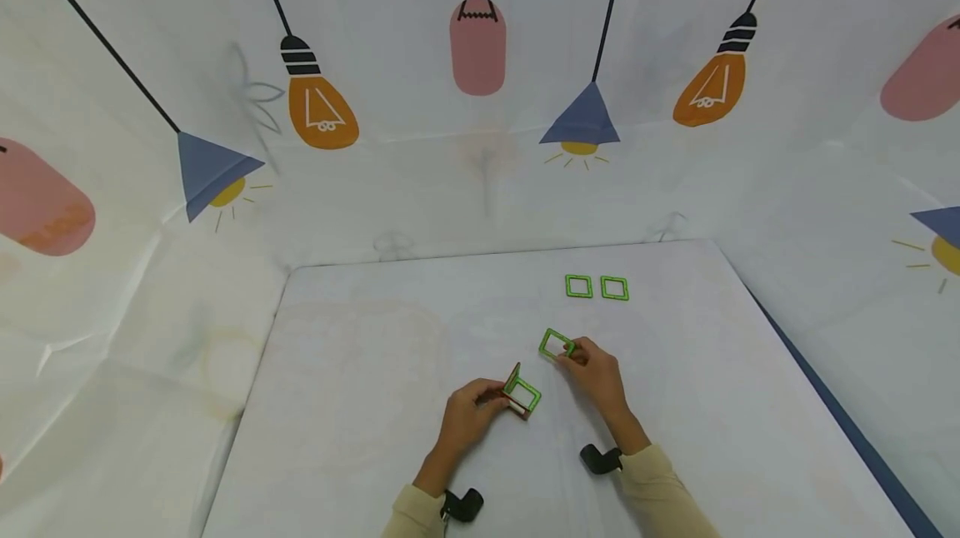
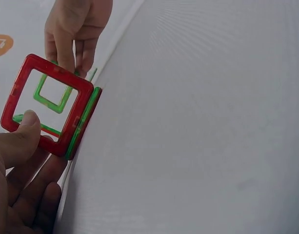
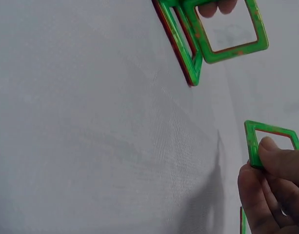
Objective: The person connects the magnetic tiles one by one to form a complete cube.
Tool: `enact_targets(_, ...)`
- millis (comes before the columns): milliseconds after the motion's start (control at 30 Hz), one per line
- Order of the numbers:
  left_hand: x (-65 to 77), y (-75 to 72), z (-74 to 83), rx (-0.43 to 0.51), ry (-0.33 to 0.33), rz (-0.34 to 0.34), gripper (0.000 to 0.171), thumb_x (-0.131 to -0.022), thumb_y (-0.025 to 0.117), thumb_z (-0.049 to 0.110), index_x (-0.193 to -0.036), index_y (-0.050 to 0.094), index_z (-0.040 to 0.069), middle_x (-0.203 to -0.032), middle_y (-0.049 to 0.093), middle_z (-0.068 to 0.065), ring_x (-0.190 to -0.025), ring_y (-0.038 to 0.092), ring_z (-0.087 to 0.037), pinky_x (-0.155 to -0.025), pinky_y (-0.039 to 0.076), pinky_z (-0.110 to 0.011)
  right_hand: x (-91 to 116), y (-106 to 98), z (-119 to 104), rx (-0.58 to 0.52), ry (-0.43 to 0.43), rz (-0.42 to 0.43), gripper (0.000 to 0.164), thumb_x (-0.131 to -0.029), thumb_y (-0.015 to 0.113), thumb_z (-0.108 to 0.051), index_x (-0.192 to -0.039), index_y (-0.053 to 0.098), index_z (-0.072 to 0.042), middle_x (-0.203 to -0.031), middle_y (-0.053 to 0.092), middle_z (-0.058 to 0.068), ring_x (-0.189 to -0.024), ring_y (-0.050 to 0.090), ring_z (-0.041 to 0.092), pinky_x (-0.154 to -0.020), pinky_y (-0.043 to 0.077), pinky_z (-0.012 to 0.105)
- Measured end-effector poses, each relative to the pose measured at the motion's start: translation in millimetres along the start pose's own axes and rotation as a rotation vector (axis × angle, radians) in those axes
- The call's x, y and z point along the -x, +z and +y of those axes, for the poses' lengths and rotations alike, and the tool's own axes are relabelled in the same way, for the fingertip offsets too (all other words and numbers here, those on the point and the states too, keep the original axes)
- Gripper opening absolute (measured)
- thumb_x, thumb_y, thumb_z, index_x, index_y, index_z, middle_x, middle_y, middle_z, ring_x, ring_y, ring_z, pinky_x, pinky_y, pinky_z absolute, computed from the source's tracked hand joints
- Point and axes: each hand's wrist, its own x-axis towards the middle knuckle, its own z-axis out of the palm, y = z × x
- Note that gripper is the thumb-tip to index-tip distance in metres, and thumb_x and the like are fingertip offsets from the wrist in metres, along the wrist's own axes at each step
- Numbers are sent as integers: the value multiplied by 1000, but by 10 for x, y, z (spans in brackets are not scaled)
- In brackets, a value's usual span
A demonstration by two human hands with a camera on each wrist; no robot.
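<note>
My left hand (image 1: 467, 415) pinches a joined group of square magnetic tiles (image 1: 536, 402), low over the white table. In the left wrist view, a red-framed tile (image 2: 61, 72) stands upright under the thumb, with a green-and-red tile (image 2: 86, 122) along its lower edge. My right hand (image 1: 598, 376) holds a single green square magnetic tile (image 1: 544, 339) between thumb and fingers. That tile is apart from the group, just beyond it and to its right. In the right wrist view, the thumb lies over the green tile's frame (image 3: 252, 146).
Two more green square tiles, a left one (image 1: 579, 276) and a right one (image 1: 614, 278), lie side by side near the back of the white table (image 1: 360, 371). A white sheet (image 1: 420, 180) printed with lamps hangs behind and at the sides.
</note>
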Motion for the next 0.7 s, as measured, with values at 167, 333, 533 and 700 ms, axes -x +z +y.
enact_targets(167,4,15,-13,-12,6,10,25,-81,81,16,-105,75,11,-94,76,-1,-82,71,-10,-72,57,-23,88,11,-30,23,-34,5,15,-82,83,-13,-92,72,-10,-78,73,1,-70,65,10,-62,51,22)
enact_targets(333,7,18,-8,-10,11,11,25,-82,81,16,-106,75,11,-94,76,-1,-83,71,-10,-72,57,-23,181,35,-48,22,-42,-33,7,-87,78,-15,-91,72,-13,-73,71,-4,-66,59,2,-61,47,21)
enact_targets(533,7,10,14,-8,-1,-1,25,-83,81,17,-106,74,11,-96,76,-1,-83,71,-10,-73,57,-23,284,65,-63,19,-75,-35,6,-87,77,-14,-91,72,-13,-72,71,-6,-65,60,0,-62,49,22)
enact_targets(700,-5,3,25,-7,14,14,26,-81,81,16,-105,75,10,-95,76,-2,-82,71,-11,-72,57,-23,340,93,-69,61,-178,15,9,-84,80,-13,-88,73,-13,-74,73,-4,-66,61,2,-60,51,22)
